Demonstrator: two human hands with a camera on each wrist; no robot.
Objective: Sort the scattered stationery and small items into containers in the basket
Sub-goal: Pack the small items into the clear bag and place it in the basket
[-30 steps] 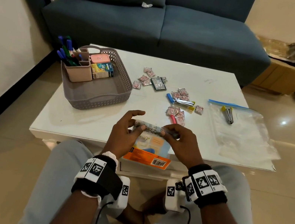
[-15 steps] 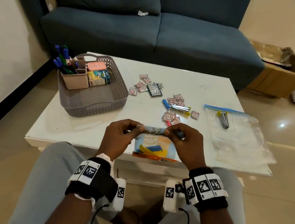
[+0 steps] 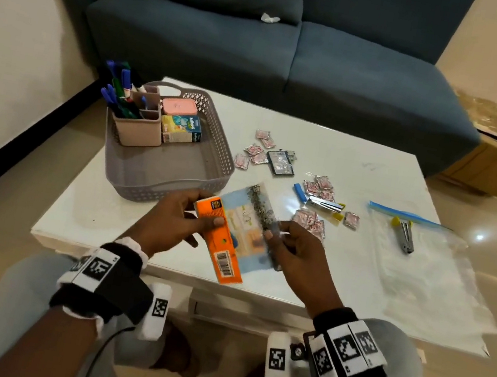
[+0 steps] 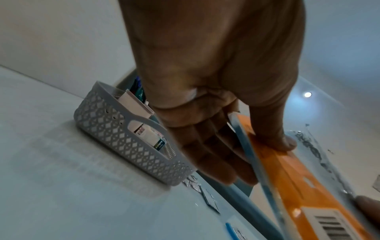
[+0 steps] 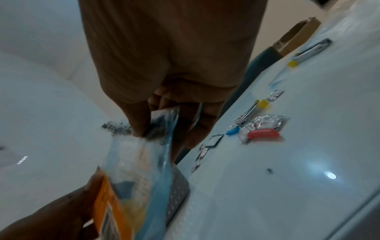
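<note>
A: What is in the basket (image 3: 131,175)?
B: A pink cup (image 3: 139,134) of pens, 2 small boxes.
A: And the packet (image 3: 232,235)?
B: Orange and blue, tilted above the desk (image 3: 360,161). The left hand (image 3: 168,224) grips its orange end, the right hand (image 3: 293,248) pinches its top.

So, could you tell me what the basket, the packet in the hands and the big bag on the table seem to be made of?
Basket: moulded grey plastic, matt, judging by its pierced lattice walls and cut-out handles.
Packet: thin clear plastic film over an orange printed card with a barcode; it looks glossy and bends between the left hand and right hand.
Zip bag: clear, crinkled plastic film with a blue seal strip.
</note>
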